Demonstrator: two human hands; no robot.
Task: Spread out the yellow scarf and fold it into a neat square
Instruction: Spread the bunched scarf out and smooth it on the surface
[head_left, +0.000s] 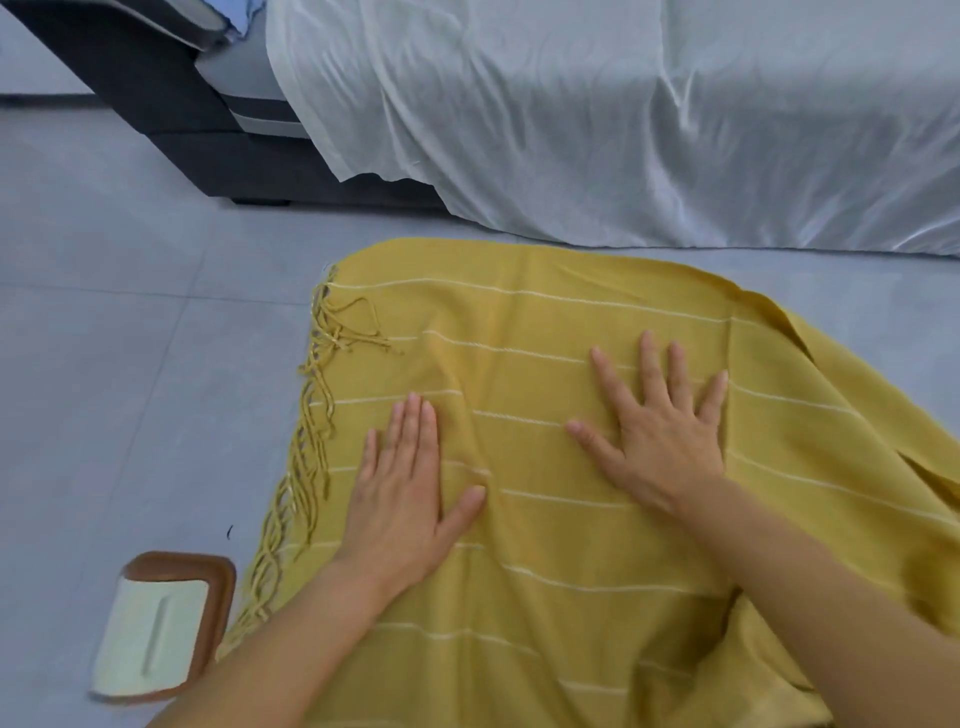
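The yellow scarf (545, 322) with thin white stripes lies spread on the grey floor in front of me. A fringe of tassels runs down its left edge. Its right side is doubled over, with a loose layer running off to the lower right. My left hand (410, 483) lies flat on the scarf near the fringe, fingers straight and together. My right hand (660, 426) presses flat on the middle of the cloth with its fingers spread wide. A soft ridge of cloth rises between the two hands.
A bed with a dark frame (171, 114) stands beyond the scarf, and a white sheet (597, 119) hangs from it down to the floor. A cream object in a brown tray (215, 613) sits on the tiles at the lower left.
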